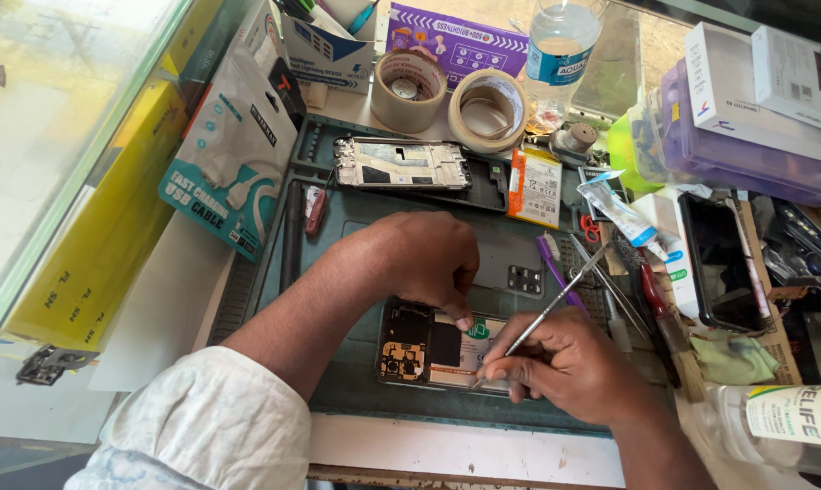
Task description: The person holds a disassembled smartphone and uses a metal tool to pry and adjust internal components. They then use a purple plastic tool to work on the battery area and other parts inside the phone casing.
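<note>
An opened phone (433,349) lies on the dark green work mat (338,236), its circuit board and battery exposed. My left hand (424,259) rests on the phone's top edge, fingertips pressing down near the middle. My right hand (565,363) grips metal tweezers (556,304), whose tips touch the phone's inside near its lower right part. The phone's right end is hidden under my right hand.
A phone frame (401,163) and a loose battery (536,186) lie at the mat's far edge. Two tape rolls (447,95) and a water bottle (560,45) stand behind. Tools (646,299), a dark phone (719,263) and boxes (755,100) crowd the right. A cable package (224,172) lies left.
</note>
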